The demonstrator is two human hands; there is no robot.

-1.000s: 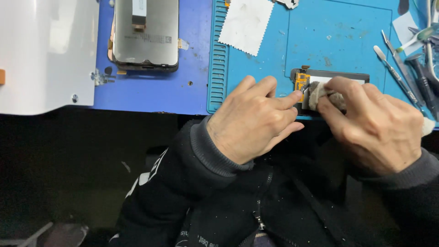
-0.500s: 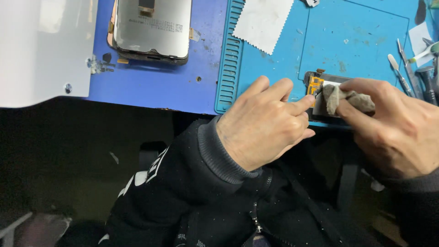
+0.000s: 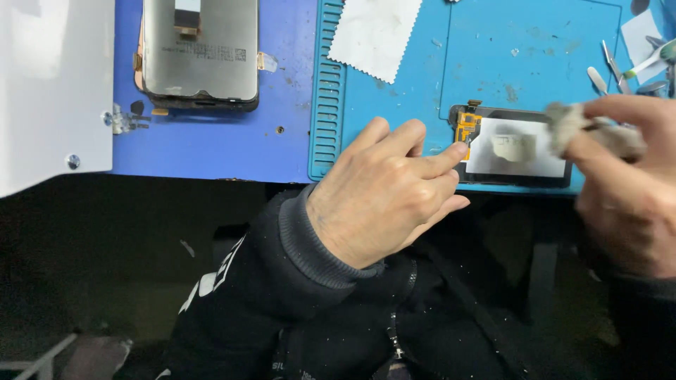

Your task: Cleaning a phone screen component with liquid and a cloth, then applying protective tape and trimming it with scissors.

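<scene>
Left hand [image 3: 384, 193] on blue mat [image 3: 535, 49], dark floor

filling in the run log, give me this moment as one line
left hand: index fingertip pinning screen panel | right hand: holds grey wad, blurred | blue mat

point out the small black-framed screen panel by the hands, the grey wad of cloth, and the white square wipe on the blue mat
small black-framed screen panel [image 3: 517, 149], head view, its pale back face
grey wad of cloth [image 3: 563, 121], head view, its left end
white square wipe [image 3: 375, 32], head view, its middle
</scene>
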